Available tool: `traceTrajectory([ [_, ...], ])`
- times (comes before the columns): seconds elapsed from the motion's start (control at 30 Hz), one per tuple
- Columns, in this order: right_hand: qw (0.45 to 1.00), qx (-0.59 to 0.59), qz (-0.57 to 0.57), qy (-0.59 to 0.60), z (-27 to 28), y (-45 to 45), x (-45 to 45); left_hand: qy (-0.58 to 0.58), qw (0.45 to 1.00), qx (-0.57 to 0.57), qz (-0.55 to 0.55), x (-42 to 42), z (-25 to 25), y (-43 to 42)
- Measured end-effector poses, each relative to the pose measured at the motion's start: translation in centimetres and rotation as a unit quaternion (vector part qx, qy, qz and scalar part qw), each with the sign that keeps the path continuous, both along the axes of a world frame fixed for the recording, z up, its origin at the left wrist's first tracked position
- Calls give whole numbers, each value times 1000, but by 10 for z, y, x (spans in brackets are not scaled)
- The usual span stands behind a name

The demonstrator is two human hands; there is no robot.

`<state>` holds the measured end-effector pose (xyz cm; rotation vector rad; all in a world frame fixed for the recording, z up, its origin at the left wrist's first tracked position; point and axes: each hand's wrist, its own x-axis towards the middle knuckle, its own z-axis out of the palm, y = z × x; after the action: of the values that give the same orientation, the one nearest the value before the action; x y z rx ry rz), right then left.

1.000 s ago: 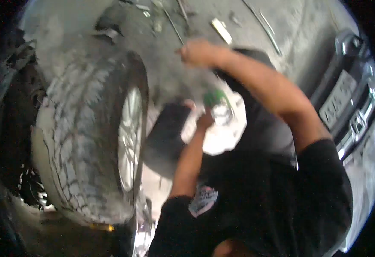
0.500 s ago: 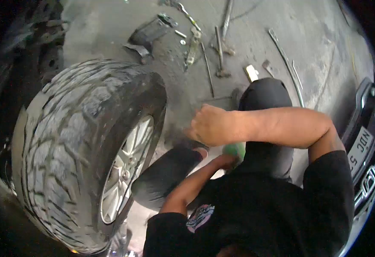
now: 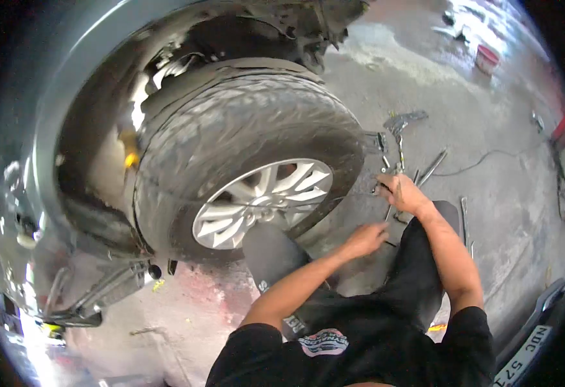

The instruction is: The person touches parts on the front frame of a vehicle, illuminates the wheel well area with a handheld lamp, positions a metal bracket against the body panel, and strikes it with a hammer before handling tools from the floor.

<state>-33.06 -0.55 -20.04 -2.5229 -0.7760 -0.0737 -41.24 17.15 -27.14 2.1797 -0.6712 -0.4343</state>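
Through my remote head view I see the bare right hand [image 3: 400,192] low over the concrete floor [image 3: 508,174], fingers bent, beside a slim silver metal tool [image 3: 400,152] and a straight grey metal bar [image 3: 433,166]. The bare left hand [image 3: 367,240] is between the knees, fingers loosely curled. I cannot tell whether either hand grips anything. Left of them is a large black rubber tyre [image 3: 324,132] around a silver spoked rim [image 3: 266,201]. Far off stands a red bucket [image 3: 487,60]; its contents are too small for me to make out.
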Motion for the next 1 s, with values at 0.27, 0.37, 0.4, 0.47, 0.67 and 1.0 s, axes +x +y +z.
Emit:
traceTrajectory([
  [0.27,988,-54,-7,-146,78,-12,-149,-577,741,-50,340,-45,256,181],
  [0.37,977,-119,66,-164,74,-42,-198,-645,605,35,466,-31,310,261],
  [0.4,976,-133,75,-158,68,-45,-210,-647,582,86,486,-15,318,289],
  [0.47,969,-156,87,-168,67,-43,-229,-474,695,115,529,3,339,321],
  [0.67,943,-295,65,-138,61,-45,-239,-291,747,234,551,55,350,368],
  [1.0,992,-107,64,-23,55,-46,-262,-288,740,-363,487,13,333,299],
])
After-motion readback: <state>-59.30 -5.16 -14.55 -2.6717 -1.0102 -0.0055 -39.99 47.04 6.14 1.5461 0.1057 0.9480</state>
